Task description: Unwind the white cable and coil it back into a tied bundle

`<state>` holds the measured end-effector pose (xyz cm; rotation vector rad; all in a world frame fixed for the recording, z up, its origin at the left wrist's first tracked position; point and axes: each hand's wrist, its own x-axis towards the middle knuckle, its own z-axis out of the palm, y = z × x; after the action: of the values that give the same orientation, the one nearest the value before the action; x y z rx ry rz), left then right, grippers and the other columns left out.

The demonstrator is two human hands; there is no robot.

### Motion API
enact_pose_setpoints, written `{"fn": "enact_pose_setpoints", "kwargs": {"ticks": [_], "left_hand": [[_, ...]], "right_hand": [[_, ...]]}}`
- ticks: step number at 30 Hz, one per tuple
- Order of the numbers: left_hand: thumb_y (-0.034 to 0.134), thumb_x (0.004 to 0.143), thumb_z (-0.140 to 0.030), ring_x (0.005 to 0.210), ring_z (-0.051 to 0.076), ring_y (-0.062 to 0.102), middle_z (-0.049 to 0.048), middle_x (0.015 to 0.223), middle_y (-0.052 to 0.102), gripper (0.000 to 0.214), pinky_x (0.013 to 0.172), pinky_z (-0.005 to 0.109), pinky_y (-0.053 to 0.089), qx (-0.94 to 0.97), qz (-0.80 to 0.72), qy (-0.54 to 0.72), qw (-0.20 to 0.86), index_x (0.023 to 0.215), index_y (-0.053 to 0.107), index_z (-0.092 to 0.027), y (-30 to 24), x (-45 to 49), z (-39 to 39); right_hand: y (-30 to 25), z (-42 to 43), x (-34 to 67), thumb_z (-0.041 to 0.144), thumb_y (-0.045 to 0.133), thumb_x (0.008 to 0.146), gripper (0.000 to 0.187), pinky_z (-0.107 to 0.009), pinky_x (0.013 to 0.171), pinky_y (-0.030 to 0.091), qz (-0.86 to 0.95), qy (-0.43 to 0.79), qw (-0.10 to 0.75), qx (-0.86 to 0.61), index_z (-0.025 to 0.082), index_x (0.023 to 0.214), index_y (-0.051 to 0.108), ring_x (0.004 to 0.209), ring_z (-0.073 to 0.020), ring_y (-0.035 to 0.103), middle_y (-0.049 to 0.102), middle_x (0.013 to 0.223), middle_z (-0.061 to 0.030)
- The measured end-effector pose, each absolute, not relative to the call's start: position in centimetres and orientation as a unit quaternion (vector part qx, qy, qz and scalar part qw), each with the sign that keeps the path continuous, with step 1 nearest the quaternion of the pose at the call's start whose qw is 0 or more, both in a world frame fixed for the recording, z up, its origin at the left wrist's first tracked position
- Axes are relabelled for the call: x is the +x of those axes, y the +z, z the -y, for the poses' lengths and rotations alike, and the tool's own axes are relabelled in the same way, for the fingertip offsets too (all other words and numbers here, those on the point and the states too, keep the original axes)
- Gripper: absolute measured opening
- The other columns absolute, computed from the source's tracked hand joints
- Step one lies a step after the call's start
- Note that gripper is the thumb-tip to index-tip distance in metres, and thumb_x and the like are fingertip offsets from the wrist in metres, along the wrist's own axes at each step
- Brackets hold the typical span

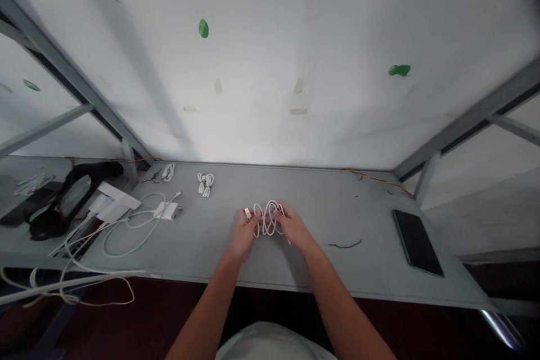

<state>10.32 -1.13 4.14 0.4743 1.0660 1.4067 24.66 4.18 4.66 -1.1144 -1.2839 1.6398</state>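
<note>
I see the cable (265, 219) looped between the left hand (243, 236) and the right hand (294, 227), over the worktop (354, 202), both hands' fingers pinching its coils. I judge it light, bendy and springy; I'd grip mid-coil, clear of the plug (247, 213).

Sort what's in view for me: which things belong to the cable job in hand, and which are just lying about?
In the job:
- cable, looped between left hand and right hand
- cable bundles, probably, being similarly coiled
- dark tie, possibly

Just lying about, it seems:
- phone
- charger
- white box
</note>
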Motion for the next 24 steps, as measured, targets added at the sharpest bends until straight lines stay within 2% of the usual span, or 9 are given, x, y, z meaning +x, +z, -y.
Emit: {"fn": "enact_pose_setpoints", "kwargs": {"ticks": [4, 8, 11, 14, 18, 21, 24], "left_hand": [[0.088, 0.072, -0.039, 0.08, 0.022, 0.075, 0.0025, 0.091, 0.073, 0.048, 0.076, 0.036, 0.058, 0.19, -0.451, 0.623, 0.61, 0.095, 0.05, -0.022, 4.2, 8.8, 0.9], [0.089, 0.067, -0.034, 0.068, 0.018, 0.072, -0.0052, 0.085, 0.066, 0.054, 0.073, 0.036, 0.057, 0.175, -0.46, 0.657, 0.571, 0.098, 0.046, -0.023, 4.3, 7.4, 0.7], [0.088, 0.068, -0.035, 0.058, 0.013, 0.065, -0.0082, 0.083, 0.062, 0.059, 0.066, 0.032, 0.054, 0.173, -0.47, 0.669, 0.55, 0.104, 0.042, -0.025, 4.4, 6.8, 0.7], [0.085, 0.071, -0.039, 0.051, 0.01, 0.055, -0.0103, 0.074, 0.057, 0.063, 0.056, 0.027, 0.047, 0.204, -0.5, 0.646, 0.54, 0.115, 0.042, -0.026, 4.4, 6.7, 0.8], [0.077, 0.082, -0.05, 0.05, 0.009, 0.045, -0.0106, 0.064, 0.046, 0.057, 0.053, 0.025, 0.038, 0.279, -0.511, 0.565, 0.584, 0.123, 0.051, -0.021, 4.7, 7.7, 1.1], [0.074, 0.084, -0.06, 0.054, 0.009, 0.042, -0.0081, 0.067, 0.046, 0.057, 0.052, 0.024, 0.035, 0.301, -0.478, 0.537, 0.627, 0.121, 0.056, -0.02, 5.1, 9.0, 1.2], [0.073, 0.083, -0.066, 0.059, 0.009, 0.044, -0.0053, 0.076, 0.051, 0.062, 0.055, 0.024, 0.036, 0.314, -0.459, 0.547, 0.626, 0.122, 0.057, -0.02, 5.5, 10.1, 1.4]], "right_hand": [[5.4, -4.6, 26.5, 0.049, 0.074, 0.078, 0.031, -0.028, 0.054, 0.035, 0.517, 0.629, 0.365, -0.45, 0.023, 0.094, 0.07, 0.056, -0.0142, 0.047, 0.057, 0.066, 0.0031], [5.7, -4.9, 27.6, 0.047, 0.073, 0.077, 0.029, -0.029, 0.056, 0.038, 0.507, 0.623, 0.384, -0.455, 0.024, 0.094, 0.071, 0.059, -0.0151, 0.051, 0.064, 0.076, -0.0008], [6.1, -4.9, 27.7, 0.048, 0.074, 0.075, 0.031, -0.029, 0.055, 0.038, 0.488, 0.632, 0.382, -0.465, 0.025, 0.096, 0.072, 0.058, -0.0149, 0.051, 0.065, 0.078, -0.0012], [6.9, -4.7, 27.3, 0.05, 0.071, 0.077, 0.029, -0.029, 0.054, 0.036, 0.478, 0.635, 0.391, -0.464, 0.024, 0.091, 0.072, 0.057, -0.0144, 0.049, 0.063, 0.074, -0.0004], [8.1, -4.2, 26.2, 0.053, 0.069, 0.081, 0.03, -0.029, 0.055, 0.037, 0.486, 0.626, 0.429, -0.434, 0.024, 0.089, 0.072, 0.058, -0.0147, 0.049, 0.063, 0.073, -0.0004], [8.7, -3.8, 25.3, 0.055, 0.067, 0.083, 0.033, -0.029, 0.057, 0.041, 0.488, 0.623, 0.443, -0.422, 0.024, 0.092, 0.072, 0.06, -0.0149, 0.051, 0.064, 0.076, -0.0011], [9.0, -3.5, 24.7, 0.058, 0.064, 0.084, 0.036, -0.028, 0.058, 0.044, 0.491, 0.621, 0.437, -0.427, 0.023, 0.091, 0.069, 0.062, -0.0153, 0.053, 0.065, 0.078, -0.0015]]}}
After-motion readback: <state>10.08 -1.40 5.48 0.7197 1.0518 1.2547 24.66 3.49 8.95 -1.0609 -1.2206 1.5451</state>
